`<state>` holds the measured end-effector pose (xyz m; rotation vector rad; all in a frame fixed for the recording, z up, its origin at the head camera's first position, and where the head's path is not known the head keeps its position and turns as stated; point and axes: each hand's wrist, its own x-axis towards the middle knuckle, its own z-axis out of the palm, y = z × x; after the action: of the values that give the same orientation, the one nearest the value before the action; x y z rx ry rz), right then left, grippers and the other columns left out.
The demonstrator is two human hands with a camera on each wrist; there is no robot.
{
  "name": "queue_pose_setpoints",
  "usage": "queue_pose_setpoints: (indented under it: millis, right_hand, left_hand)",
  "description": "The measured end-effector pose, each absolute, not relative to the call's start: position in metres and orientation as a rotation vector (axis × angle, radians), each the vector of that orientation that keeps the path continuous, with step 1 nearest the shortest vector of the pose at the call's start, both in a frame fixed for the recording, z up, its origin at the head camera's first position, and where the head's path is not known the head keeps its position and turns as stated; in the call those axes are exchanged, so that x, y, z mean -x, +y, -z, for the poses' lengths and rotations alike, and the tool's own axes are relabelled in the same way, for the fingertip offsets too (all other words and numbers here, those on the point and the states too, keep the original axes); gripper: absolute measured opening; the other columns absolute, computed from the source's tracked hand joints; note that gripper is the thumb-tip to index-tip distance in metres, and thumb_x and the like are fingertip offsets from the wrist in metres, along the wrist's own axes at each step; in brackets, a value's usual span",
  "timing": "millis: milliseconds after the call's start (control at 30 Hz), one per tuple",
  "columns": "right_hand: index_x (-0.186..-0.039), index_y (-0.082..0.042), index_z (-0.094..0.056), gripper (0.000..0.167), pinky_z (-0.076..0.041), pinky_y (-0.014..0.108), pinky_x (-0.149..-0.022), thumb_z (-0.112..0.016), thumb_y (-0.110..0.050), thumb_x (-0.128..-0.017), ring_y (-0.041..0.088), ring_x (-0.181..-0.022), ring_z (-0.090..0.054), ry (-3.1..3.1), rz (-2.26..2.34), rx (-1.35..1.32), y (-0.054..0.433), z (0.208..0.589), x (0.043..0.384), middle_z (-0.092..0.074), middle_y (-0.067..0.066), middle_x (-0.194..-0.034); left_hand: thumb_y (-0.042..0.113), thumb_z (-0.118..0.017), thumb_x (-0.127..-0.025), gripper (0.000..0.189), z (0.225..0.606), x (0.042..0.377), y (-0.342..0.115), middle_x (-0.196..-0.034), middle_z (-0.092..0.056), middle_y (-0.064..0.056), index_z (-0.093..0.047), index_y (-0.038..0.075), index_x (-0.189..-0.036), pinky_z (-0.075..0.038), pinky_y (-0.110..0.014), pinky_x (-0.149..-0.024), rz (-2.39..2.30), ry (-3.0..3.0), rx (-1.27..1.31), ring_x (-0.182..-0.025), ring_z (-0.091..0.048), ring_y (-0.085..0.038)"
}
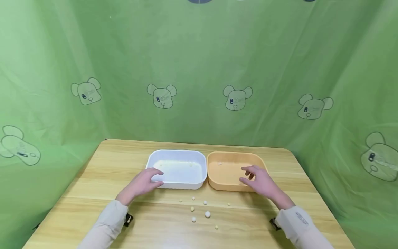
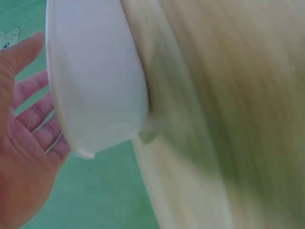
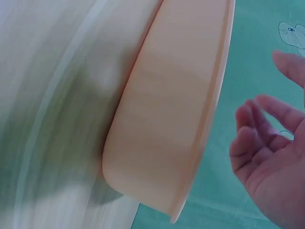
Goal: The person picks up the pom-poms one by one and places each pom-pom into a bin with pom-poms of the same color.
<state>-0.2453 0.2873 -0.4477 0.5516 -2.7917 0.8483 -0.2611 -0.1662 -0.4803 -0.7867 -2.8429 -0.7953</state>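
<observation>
My left hand point(image 1: 144, 181) hovers at the left front corner of a white tray point(image 1: 183, 186), thumb and fingers spread apart with nothing between them. Two tiny yellowish balls point(image 1: 191, 165) lie inside that tray. Over the right side of an orange tray point(image 1: 228, 187) is my right hand point(image 1: 259, 180), its fingers loosely bent and nothing seen in them. Small pale balls point(image 1: 219, 163) sit near the orange tray's back left. In the right wrist view, the hand point(image 3: 274, 157) stays apart from the tray's rim. The left wrist view shows the fingers point(image 2: 35, 114) partly behind the white rim.
Several white and yellow balls of different sizes, among them a larger white ball point(image 1: 207, 214) and a yellow ball point(image 1: 192, 209), lie on the wooden table point(image 1: 161, 228) in front of the trays. Green curtains point(image 1: 199, 121) with bear heads surround the table at the back and sides.
</observation>
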Motion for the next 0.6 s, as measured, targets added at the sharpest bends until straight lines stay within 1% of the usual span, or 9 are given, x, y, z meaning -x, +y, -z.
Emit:
queue_pose_setpoints:
  millis: [100, 200, 267, 367, 433, 600]
  right_hand:
    - [-0.107, 0.003, -0.065, 0.033, -0.046, 0.025, -0.060, -0.073, -0.019, -0.083, 0.010, -0.069, -0.053, -2.787, -0.900, -0.603, 0.287, 0.450, 0.244, -0.057, -0.004, -0.078]
    - [-0.102, -0.001, -0.067, 0.025, -0.046, 0.024, -0.059, -0.072, -0.018, -0.084, 0.007, -0.067, -0.052, -2.828, -0.954, -0.634, 0.288, 0.453, 0.240, -0.056, -0.008, -0.073]
    - [-0.099, -0.004, -0.068, 0.020, -0.047, 0.024, -0.061, -0.071, -0.018, -0.085, 0.007, -0.067, -0.053, -2.865, -0.975, -0.666, 0.289, 0.454, 0.237, -0.057, -0.009, -0.073]
    - [-0.096, -0.007, -0.069, 0.015, -0.047, 0.024, -0.062, -0.071, -0.016, -0.085, 0.006, -0.069, -0.053, -2.928, -0.970, -0.740, 0.290, 0.457, 0.233, -0.058, -0.009, -0.075]
    - [-0.095, -0.006, -0.069, 0.013, -0.047, 0.024, -0.062, -0.071, -0.012, -0.084, 0.005, -0.069, -0.053, -2.946, -0.969, -0.797, 0.289, 0.459, 0.231, -0.059, -0.009, -0.076]
    - [-0.096, -0.002, -0.070, 0.015, -0.049, 0.023, -0.063, -0.071, -0.005, -0.082, 0.003, -0.070, -0.055, -2.962, -0.987, -0.905, 0.282, 0.466, 0.229, -0.062, -0.009, -0.077]
  left_hand:
    - [0.026, -0.070, -0.085, 0.030, 0.484, 0.262, -0.167, -0.107, -0.066, -0.005, -0.067, 0.009, -0.109, -0.046, -0.043, -0.091, 0.860, -2.818, 0.836, -0.102, -0.060, -0.025]
    - [0.021, -0.069, -0.086, 0.020, 0.488, 0.263, -0.167, -0.102, -0.068, 0.000, -0.068, 0.011, -0.103, -0.047, -0.042, -0.087, 0.920, -2.800, 0.877, -0.098, -0.062, -0.022]
    - [0.017, -0.069, -0.086, 0.013, 0.490, 0.264, -0.167, -0.096, -0.068, 0.003, -0.069, 0.012, -0.098, -0.049, -0.040, -0.085, 0.966, -2.781, 0.901, -0.093, -0.062, -0.018]
    - [0.015, -0.069, -0.086, 0.006, 0.492, 0.265, -0.167, -0.089, -0.067, 0.006, -0.070, 0.014, -0.091, -0.049, -0.037, -0.081, 1.039, -2.753, 0.929, -0.087, -0.062, -0.013]
    - [0.016, -0.068, -0.087, 0.005, 0.493, 0.266, -0.167, -0.086, -0.067, 0.007, -0.071, 0.014, -0.090, -0.050, -0.036, -0.080, 1.088, -2.743, 0.944, -0.084, -0.061, -0.011]
    - [0.017, -0.067, -0.088, 0.004, 0.496, 0.269, -0.170, -0.086, -0.066, 0.010, -0.071, 0.015, -0.089, -0.049, -0.033, -0.079, 1.169, -2.757, 0.930, -0.083, -0.061, -0.009]
